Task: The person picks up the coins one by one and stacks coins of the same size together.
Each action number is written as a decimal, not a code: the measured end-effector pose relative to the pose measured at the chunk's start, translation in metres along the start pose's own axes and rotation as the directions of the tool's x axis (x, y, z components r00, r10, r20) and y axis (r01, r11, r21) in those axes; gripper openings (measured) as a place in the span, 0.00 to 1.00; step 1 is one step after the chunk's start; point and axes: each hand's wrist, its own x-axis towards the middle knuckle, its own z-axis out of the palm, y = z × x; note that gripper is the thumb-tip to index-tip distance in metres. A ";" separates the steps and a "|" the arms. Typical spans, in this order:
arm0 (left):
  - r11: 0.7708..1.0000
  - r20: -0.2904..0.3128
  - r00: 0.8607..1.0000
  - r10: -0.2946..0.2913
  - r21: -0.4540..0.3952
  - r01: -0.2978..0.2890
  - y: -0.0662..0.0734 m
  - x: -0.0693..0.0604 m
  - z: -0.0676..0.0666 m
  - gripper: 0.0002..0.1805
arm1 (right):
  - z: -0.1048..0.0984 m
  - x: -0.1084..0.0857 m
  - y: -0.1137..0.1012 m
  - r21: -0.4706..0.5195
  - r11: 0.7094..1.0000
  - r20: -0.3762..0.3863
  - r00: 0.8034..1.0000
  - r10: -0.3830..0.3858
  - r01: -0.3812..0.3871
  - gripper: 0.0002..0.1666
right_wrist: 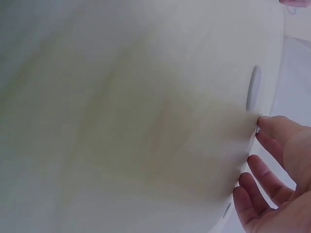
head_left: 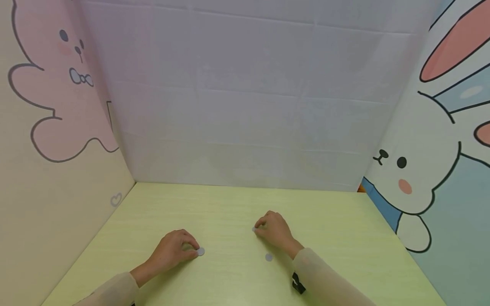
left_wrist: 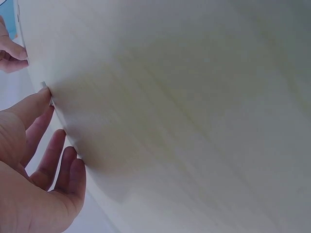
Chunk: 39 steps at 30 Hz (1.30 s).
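Note:
Thumb and index finger of my left hand (head_left: 174,247) pinch the edge of a small, flat grey disc (head_left: 200,251) at the table's surface. In the left wrist view, this disc (left_wrist: 43,85) shows edge-on at the thumb tip. Farther back and to the right, my right hand (head_left: 276,230) pinches another grey disc (head_left: 253,229), mostly covered by the fingertips. The other fingers of both hands touch the tabletop. A third grey disc (head_left: 269,257) lies flat on the table, nearer than the right hand and apart from it.
The pale yellow-green table (head_left: 229,284) meets a creased white sheet (head_left: 245,127) at the back. Side panels carry a pink cartoon animal (head_left: 72,106) on the left and a white rabbit (head_left: 425,170) on the right. A black item (head_left: 297,284) sits beneath the right sleeve.

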 end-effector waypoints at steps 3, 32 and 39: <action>1.000 0.000 1.000 -0.002 -0.003 0.002 0.001 0.000 0.000 0.08 | -0.001 -0.002 -0.003 0.000 1.000 0.007 1.000 -0.008 0.008 0.05; 1.000 -0.003 1.000 0.000 0.014 0.000 0.013 -0.005 -0.009 0.08 | 0.005 -0.019 -0.035 0.033 0.996 0.038 0.996 -0.085 0.083 0.05; 1.000 -0.004 1.000 0.003 0.020 -0.003 0.014 -0.006 -0.011 0.07 | 0.004 -0.021 -0.044 0.027 0.995 0.054 0.993 -0.101 0.099 0.05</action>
